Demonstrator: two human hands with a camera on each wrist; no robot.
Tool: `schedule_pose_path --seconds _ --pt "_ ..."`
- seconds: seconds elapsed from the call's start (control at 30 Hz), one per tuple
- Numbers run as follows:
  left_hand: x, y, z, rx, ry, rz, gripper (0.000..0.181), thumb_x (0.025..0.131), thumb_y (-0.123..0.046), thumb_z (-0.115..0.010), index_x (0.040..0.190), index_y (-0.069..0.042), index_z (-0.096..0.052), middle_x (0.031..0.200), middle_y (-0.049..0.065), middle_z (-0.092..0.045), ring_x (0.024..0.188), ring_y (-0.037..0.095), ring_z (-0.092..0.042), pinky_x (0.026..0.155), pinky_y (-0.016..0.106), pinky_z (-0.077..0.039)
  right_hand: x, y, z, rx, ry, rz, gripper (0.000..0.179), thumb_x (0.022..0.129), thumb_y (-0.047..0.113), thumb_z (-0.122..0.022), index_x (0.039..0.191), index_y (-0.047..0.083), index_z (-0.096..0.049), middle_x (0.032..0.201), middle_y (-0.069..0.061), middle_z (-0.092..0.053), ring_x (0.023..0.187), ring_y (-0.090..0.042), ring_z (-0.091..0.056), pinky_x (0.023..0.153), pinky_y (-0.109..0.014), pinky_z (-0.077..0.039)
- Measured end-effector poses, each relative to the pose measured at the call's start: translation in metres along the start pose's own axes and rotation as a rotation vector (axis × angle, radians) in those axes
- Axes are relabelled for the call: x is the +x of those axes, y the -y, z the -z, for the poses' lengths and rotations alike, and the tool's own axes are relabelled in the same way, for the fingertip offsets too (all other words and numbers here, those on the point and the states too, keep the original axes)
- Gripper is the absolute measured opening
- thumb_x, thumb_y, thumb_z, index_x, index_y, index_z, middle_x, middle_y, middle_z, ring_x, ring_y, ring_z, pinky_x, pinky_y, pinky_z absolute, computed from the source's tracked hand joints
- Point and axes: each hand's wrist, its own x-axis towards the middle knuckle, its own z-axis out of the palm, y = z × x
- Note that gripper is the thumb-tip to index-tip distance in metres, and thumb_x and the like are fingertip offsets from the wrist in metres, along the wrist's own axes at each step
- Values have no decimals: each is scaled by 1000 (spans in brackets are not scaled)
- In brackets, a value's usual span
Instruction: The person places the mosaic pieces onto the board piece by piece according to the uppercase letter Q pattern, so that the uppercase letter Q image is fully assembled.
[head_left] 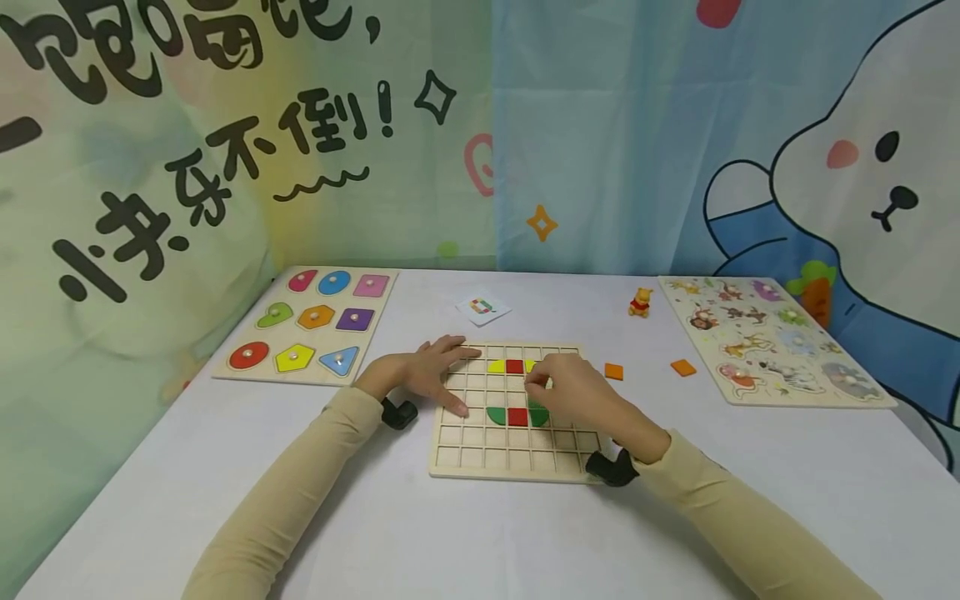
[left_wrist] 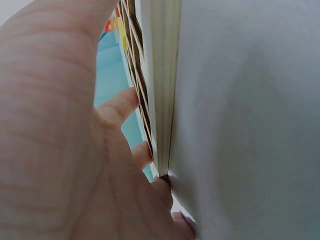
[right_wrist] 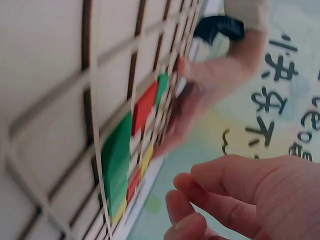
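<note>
A wooden grid board (head_left: 480,459) lies flat on the table. In its upper part sit two yellow pieces (head_left: 496,367) with a red square (head_left: 513,367) between them. Lower down, a second red square (head_left: 517,417) stands between two green rounded pieces (head_left: 496,415). My left hand (head_left: 429,372) rests spread on the board's left edge. Over the right part of the grid hovers my right hand (head_left: 573,390), fingers curled and thumb near the index fingertip. In the right wrist view, no piece shows between these fingers (right_wrist: 225,172). The right-hand yellow piece is partly hidden.
Right of the board lie two orange squares (head_left: 613,372). Behind it are a small pattern card (head_left: 482,307) and a bear figurine (head_left: 640,302). A shape puzzle (head_left: 300,325) lies at the left, an animal puzzle (head_left: 772,342) at the right.
</note>
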Motion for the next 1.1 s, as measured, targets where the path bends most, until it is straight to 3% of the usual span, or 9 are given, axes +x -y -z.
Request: schedule_pose_path --seconds 0.3,0.47,0.63,0.8,0.9,1.1 --pt "1 2 1 -17 -1 -8 104 78 -55 -76 157 -23 -17 164 12 -1 151 30 3 120 56 3 -2 -31 48 46 14 -127 23 95 18 -61 103 1 -73 93 -10 -71 70 -17 -55 59 -28 -45" --pt "2 2 0 -11 1 -5 104 77 -56 -75 157 -23 -18 164 12 -1 151 30 4 120 56 4 -5 -52 66 11 29 -185 25 96 18 -60 105 -2 -71 95 -13 -70 75 -20 -57 63 -30 -48" --pt "2 3 -1 -2 3 3 104 77 -57 -75 157 -24 -18 164 11 -1 151 29 3 120 56 3 -3 -65 67 -40 78 -239 23 95 15 -60 102 -5 -70 92 -14 -70 76 -22 -57 66 -33 -51" --pt "2 3 -1 -1 4 4 103 78 -56 -75 157 -23 -18 164 11 -1 151 31 5 120 55 3 1 -77 65 -106 169 -297 28 94 14 -63 112 -7 -65 107 -25 -66 89 -32 -61 77 -42 -54" --pt "2 2 -1 0 0 4 102 78 -55 -75 157 -23 -19 164 11 -2 151 32 5 120 55 3 2 -86 61 -144 229 -293 35 93 16 -64 117 -9 -61 114 -30 -62 96 -36 -61 79 -44 -54" --pt "-1 0 0 -1 1 11 102 78 -54 -75 157 -23 -19 164 11 -3 151 33 6 120 54 3 3 -97 53 -175 243 -228 37 92 19 -65 113 -11 -61 103 -25 -65 82 -27 -60 70 -38 -51"
